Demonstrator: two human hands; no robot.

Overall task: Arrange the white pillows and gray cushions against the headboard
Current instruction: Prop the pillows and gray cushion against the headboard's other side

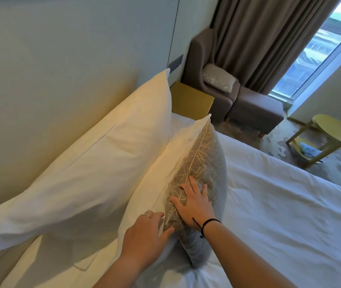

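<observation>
A large white pillow [94, 163] leans against the pale headboard [61, 59]. In front of it stands a second white pillow [177, 150]. A gray cushion [204, 154] with a pale leaf-vein pattern stands upright against that second pillow. My right hand [194, 202] lies flat on the cushion's top edge, fingers spread. My left hand [144, 235] touches the near end of the cushion where it meets the white pillow, fingers relaxed. A second gray cushion [218, 77] lies on the armchair at the back.
The white bed sheet [279, 204] spreads out to the right. A yellow nightstand [192, 100] sits beside the bed head. Behind it are a brown armchair [202, 53] and footstool [256, 111]. A round yellow side table [337, 132] stands on the floor near the window.
</observation>
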